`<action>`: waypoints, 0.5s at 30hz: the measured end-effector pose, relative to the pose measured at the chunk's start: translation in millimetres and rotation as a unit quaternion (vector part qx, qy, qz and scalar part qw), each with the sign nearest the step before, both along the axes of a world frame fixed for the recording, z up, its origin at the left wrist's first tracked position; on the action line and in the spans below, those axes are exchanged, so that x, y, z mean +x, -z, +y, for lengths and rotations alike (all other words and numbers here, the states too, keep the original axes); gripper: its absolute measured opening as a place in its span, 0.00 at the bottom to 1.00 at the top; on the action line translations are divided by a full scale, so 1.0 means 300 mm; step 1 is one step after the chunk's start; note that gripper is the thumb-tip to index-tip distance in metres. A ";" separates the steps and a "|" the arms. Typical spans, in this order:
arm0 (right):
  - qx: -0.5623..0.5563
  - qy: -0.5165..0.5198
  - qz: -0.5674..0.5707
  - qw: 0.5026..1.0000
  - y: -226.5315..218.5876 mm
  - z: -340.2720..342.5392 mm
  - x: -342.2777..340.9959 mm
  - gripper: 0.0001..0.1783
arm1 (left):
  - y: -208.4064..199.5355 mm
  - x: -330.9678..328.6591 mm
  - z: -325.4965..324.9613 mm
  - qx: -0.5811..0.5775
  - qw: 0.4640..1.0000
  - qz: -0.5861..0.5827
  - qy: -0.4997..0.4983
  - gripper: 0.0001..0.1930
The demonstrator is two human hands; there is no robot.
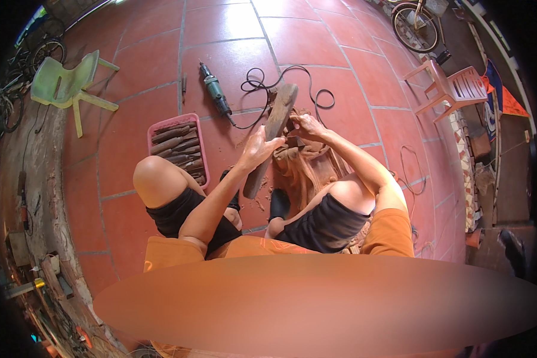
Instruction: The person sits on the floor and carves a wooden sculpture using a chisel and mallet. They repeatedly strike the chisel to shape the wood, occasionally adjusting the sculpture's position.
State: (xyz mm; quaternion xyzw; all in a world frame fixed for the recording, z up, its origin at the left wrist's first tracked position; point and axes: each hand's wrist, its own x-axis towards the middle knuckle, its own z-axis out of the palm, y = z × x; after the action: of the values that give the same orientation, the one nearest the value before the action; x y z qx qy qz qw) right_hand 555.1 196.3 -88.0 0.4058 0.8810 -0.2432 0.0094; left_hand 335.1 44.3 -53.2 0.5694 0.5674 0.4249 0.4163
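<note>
My left hand (258,148) is closed around a long, flat wooden bar (280,109), which slants from near my shins up toward the floor ahead. Just right of the bar, my right hand (308,127) is closed with its fingers bent together. Whatever it grips is small and partly hidden by the fingers and the bar. Beneath both hands stands a reddish-brown carved wood piece (307,161) with flowing grooves, set between my legs. Wood chips lie scattered around its base.
To the left, a pink basket (151,149) holds several long brown tools. A green power tool (215,90) lies ahead, its black cord (298,67) looping rightward. A thin tool (184,86) rests nearby. A green chair (71,83) is far left, a pink chair (453,86) far right.
</note>
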 end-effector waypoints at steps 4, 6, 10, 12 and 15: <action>0.009 0.000 0.013 1.000 -0.018 -0.012 0.000 0.28 | 0.041 -0.033 0.019 -0.114 0.992 -0.037 0.037 0.29; 0.011 -0.006 -0.004 1.000 -0.021 -0.009 -0.002 0.28 | 0.043 -0.031 0.021 -0.049 0.999 -0.002 -0.001 0.29; 0.015 -0.013 -0.032 0.999 -0.010 -0.002 -0.003 0.28 | 0.034 -0.022 0.016 -0.035 0.998 0.038 -0.027 0.30; 0.023 -0.012 -0.011 1.000 -0.002 -0.003 -0.002 0.27 | 0.033 -0.023 0.011 -0.065 0.997 0.036 0.001 0.29; 0.035 -0.012 0.008 0.999 0.000 -0.004 0.001 0.27 | 0.031 -0.025 0.008 -0.085 0.996 -0.018 0.027 0.30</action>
State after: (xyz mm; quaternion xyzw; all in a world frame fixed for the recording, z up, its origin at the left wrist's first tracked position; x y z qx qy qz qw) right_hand 555.4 195.1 -87.9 0.3932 0.8940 -0.2148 -0.0088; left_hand 327.6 46.7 -62.6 0.5390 0.5783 0.3743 0.4847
